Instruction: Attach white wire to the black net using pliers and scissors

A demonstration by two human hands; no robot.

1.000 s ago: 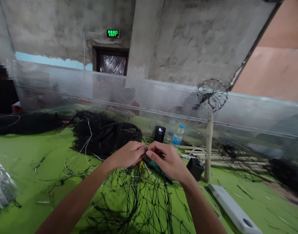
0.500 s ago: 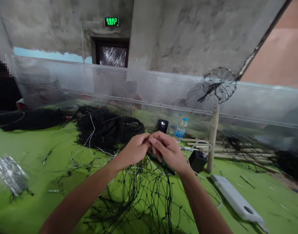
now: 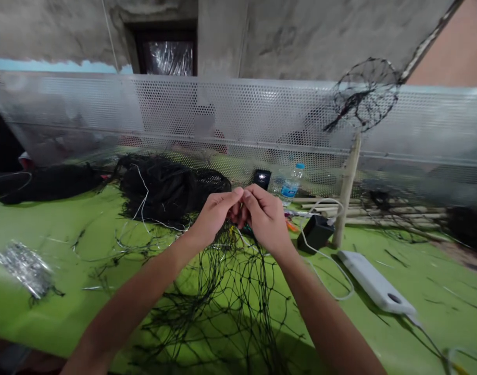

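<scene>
The left hand (image 3: 215, 216) and right hand (image 3: 264, 219) pinch the black net (image 3: 230, 302) (it hangs over the green table (image 3: 47, 323)). Nearby sit a water bottle (image 3: 291, 185), a black box (image 3: 315, 233) and a white power strip (image 3: 375, 285).

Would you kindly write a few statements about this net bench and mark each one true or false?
1. Both hands meet above the net. True: the left hand and right hand pinch the black net together.
2. The table cover is blue. False: the cover is green.
3. A water bottle stands by the perforated screen. True: the bottle is just before the screen.
4. The white power strip lies to the left of the hands. False: the strip lies to their right.
5. A wooden post stands to the right of the hands. True: the post is upright there.
</scene>
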